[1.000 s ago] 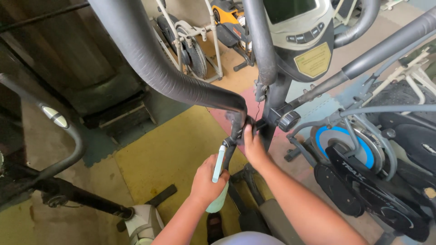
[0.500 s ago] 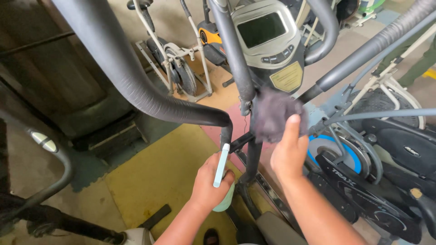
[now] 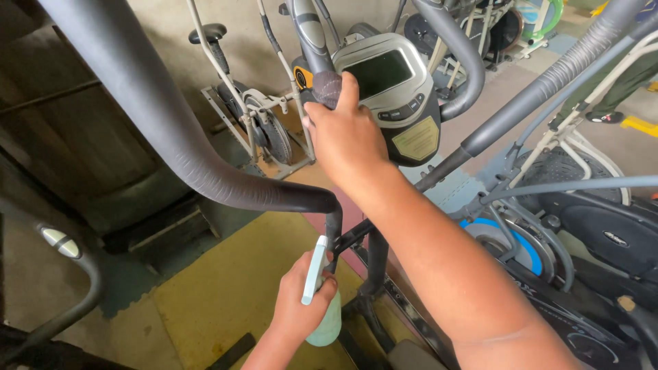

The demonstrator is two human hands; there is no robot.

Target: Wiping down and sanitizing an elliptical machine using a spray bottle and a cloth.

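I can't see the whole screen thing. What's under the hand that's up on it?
Under the right hand sits a dark grey cloth, pressed on the left edge of the exercise machine's console. The palm covers most of the cloth, and whatever is beneath it cannot be seen.

Exercise machines stand on yellow-and-grey floor mats.
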